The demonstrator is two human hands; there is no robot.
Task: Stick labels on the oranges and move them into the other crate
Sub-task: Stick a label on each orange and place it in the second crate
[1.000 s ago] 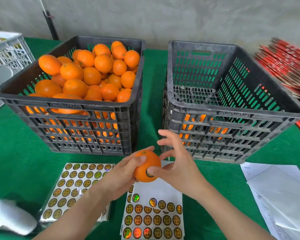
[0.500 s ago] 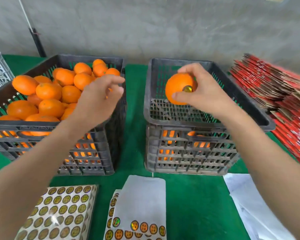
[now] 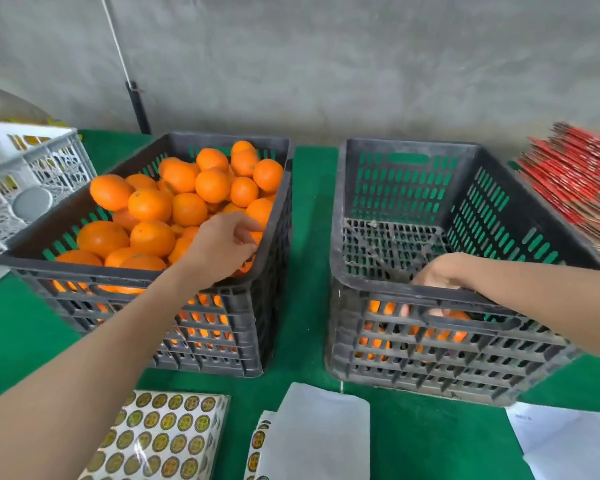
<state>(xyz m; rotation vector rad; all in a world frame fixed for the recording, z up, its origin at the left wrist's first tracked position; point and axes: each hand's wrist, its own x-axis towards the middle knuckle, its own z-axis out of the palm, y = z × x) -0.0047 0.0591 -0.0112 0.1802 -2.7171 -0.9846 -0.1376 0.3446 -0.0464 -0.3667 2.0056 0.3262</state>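
Here the left hand point(image 3: 222, 247) reached into the left crate point(image 3: 146, 271), at its near right corner, with its fingers curled down onto an orange point(image 3: 253, 237) that was mostly covered by the hand; whether it was truly gripped I could not tell. The heap of oranges point(image 3: 184, 199) filled this dark crate almost to the rim, piled highest toward the back.

The right hand point(image 3: 440, 273) was lowered into the right crate point(image 3: 413, 372), just behind its near wall. Its fingers dipped below the rim and showed only through the slots, lying against an orange fruit point(image 3: 459, 317) low inside, so I could not tell whether they were clasping it or spread loose. A few more orange shapes point(image 3: 378, 306) showed through the slotted front wall near the bottom. The rest of that crate's floor, toward the back, lay bare.

Both crates stood side by side, a gap apart, on the green counter point(image 3: 312, 237). On the near edge lay a sheet of round labels point(image 3: 167, 438), and beside it a second sheet point(image 3: 257, 445) partly covered by white backing paper point(image 3: 316, 434). A white crate point(image 3: 25, 174) stood at far left, red flat-packed cartons point(image 3: 579, 181) were stacked at far right, and white papers point(image 3: 568, 441) lay at near right.
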